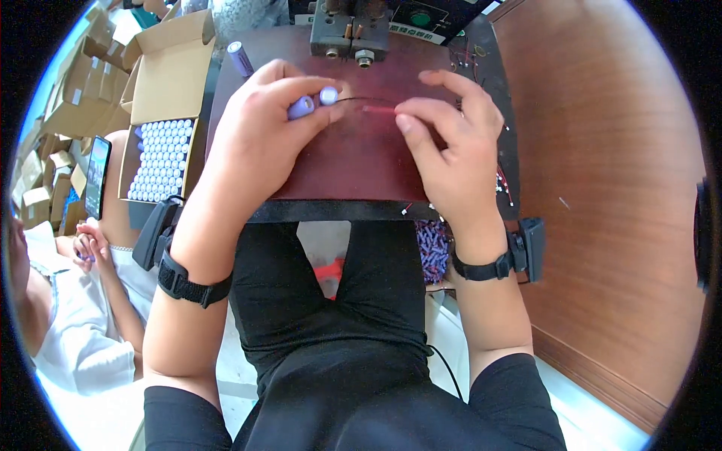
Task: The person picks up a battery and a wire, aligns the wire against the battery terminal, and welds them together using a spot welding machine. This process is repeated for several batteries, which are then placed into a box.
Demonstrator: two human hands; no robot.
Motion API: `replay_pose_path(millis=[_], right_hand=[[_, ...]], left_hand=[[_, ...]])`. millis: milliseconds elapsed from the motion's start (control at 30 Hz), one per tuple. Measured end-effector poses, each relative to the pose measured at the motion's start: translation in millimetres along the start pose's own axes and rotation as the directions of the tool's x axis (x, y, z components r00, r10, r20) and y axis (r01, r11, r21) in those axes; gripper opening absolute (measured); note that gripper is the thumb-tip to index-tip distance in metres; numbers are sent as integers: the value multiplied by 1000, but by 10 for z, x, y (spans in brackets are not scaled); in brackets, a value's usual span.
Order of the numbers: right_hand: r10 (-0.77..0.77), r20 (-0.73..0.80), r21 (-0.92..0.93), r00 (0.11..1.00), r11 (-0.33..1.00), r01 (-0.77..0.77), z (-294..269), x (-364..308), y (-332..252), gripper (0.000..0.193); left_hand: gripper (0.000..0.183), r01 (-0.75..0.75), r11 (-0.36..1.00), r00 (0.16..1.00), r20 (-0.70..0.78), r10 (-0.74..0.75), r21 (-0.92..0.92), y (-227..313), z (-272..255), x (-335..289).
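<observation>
My left hand [259, 131] grips a purple cylindrical battery cell [310, 103] by its white-capped end, above a dark red work board [353, 161]. A thin black wire [365, 100] runs from the cell toward my right hand [451, 146]. That hand pinches the red end of the wire [380, 110] between thumb and forefinger. Both hands sit just in front of a grey metal welding fixture [350, 34] at the board's far edge. Another purple cell [241, 58] lies on the board at the far left.
An open cardboard box [162, 139] packed with several upright cells stands to the left. A phone [97, 177] leans beside it, near another person's hands [90, 244]. A heap of purple cells [432, 248] lies below the board. Wood panel [609, 188] is on the right.
</observation>
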State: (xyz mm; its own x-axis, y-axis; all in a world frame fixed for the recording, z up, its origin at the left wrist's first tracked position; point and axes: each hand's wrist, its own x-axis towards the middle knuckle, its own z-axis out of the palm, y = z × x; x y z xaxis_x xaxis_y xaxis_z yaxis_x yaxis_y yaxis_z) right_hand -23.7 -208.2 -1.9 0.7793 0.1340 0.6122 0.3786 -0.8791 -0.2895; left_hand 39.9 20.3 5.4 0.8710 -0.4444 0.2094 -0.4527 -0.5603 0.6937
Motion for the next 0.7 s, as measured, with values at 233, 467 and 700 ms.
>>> replay_pose_path(millis=[233,467,700], right_hand=[[81,-86,73,993,994,-75,106,119,-43,7],[-28,-182,-45,983,999,21,214,218,46,7],[29,-81,-36,996,999,-32,154,220,-25,6]], left_hand=[[31,-61,990,991,-125,45,-129,9,190,90],[28,69,980,987,-128,-95,-189,14,182,160],[30,92,987,989,-107,-107,-135,48,172,174]])
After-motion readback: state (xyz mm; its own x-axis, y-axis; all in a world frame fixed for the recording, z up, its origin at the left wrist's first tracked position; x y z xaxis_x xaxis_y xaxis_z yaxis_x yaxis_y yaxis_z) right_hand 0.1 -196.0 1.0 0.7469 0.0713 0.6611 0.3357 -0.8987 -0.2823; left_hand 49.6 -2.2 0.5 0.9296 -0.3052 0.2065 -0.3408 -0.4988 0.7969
